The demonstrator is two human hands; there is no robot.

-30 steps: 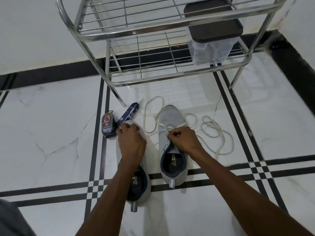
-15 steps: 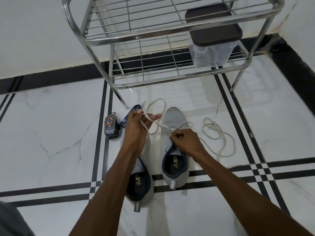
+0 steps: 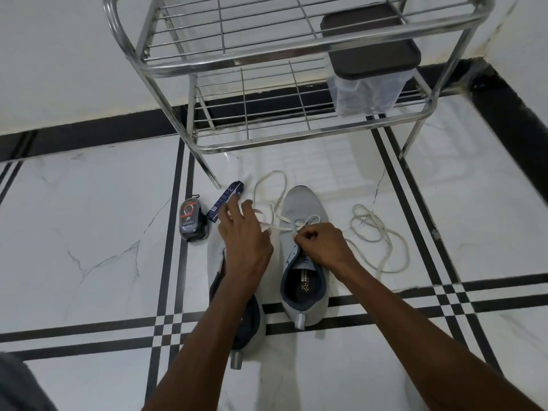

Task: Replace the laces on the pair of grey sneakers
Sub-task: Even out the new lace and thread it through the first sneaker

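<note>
Two grey sneakers stand side by side on the white floor, toes pointing away from me. The right sneaker (image 3: 304, 203) has a white lace (image 3: 269, 180) threaded through its front eyelets, and one end loops on the floor beyond the toe. My right hand (image 3: 321, 247) pinches the lace at the eyelets. My left hand (image 3: 244, 235) hovers over the left sneaker (image 3: 216, 247) with its fingers spread, and the lace runs along its right edge. My left forearm hides most of that sneaker.
A loose tangle of cream lace (image 3: 378, 234) lies right of the shoes. A dark polish bottle (image 3: 191, 218) and a blue packet (image 3: 226, 200) lie to the left. A steel wire rack (image 3: 207, 149) stands just beyond, holding a dark-lidded container (image 3: 370, 84).
My left hand rose from the left sneaker, pulled the lace out to the left, and now has its fingers spread. My right hand stayed at the right sneaker's eyelets.
</note>
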